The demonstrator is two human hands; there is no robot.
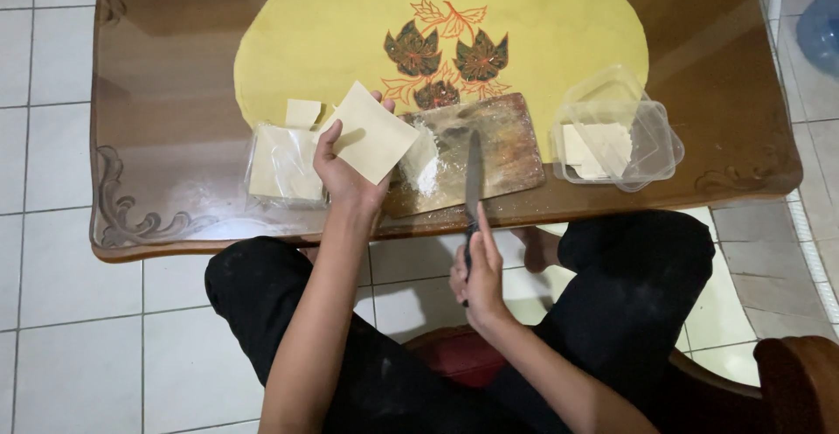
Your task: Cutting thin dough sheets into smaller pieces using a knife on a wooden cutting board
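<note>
Left hand (343,170): fingers closed in a pinch on one pale square sheet of dough (370,131), thumb on its near face, sheet lifted and tilted just left of the wooden cutting board (489,150).

Right hand (479,268): wrapped tight round the handle of a knife (473,180), forefinger laid along it; blade points away from the body and lies across the near edge of the cutting board.

Stack of dough sheets in clear wrap (281,165): left of the cutting board, just beside the left hand; one loose small square (302,112) rests at its far edge.

Clear plastic container (619,133): right of the cutting board, lid ajar, pale sheets inside.

Yellow mat (542,23) with leaf pattern: behind the cutting board, partly under it.

Wooden table (166,67): bears all of the above.
</note>
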